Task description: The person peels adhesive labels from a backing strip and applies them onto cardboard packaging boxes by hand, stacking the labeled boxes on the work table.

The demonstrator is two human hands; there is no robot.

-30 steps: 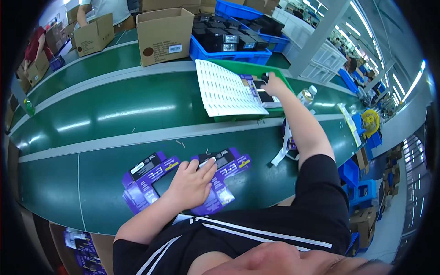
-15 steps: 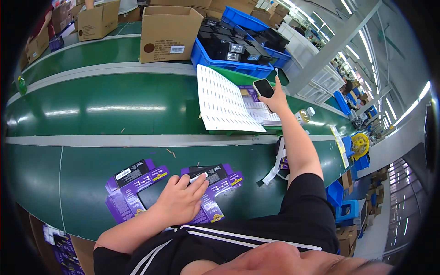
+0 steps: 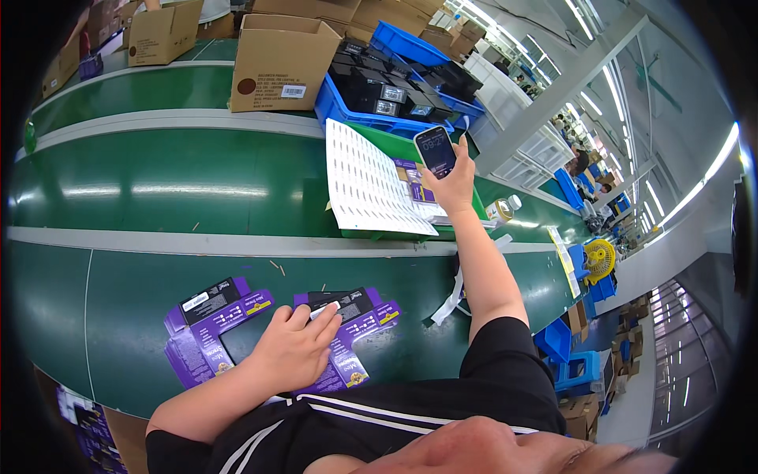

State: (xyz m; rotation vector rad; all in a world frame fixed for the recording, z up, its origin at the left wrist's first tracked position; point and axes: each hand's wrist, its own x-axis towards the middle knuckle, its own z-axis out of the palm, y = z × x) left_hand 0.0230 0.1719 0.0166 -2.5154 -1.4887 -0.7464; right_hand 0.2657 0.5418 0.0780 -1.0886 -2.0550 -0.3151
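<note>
My right hand point(image 3: 452, 187) is closed around a smartphone point(image 3: 435, 150) with a lit screen, held above a green tray point(image 3: 379, 234). Under and beside it lie a white sheet of small stickers point(image 3: 367, 178) and small purple printed pieces point(image 3: 417, 189). My left hand point(image 3: 296, 345) rests on a flattened purple and black carton point(image 3: 347, 359), fingers laid out beside its white label. To its left lies a second flattened carton point(image 3: 207, 336) of the same kind, with a white barcode label.
Across the green worktop point(image 3: 126, 316), a brown cardboard box point(image 3: 276, 67) stands beside a blue crate point(image 3: 332, 107) of black packages. A capped bottle point(image 3: 500, 210) and a white strip point(image 3: 452, 306) lie near my right arm. Right of the table are a yellow fan point(image 3: 600, 259) and blue stools point(image 3: 578, 370).
The phone's screen has gone from dark to lit. The whole view has shifted slightly; both hands keep their places relative to the carton and tray.
</note>
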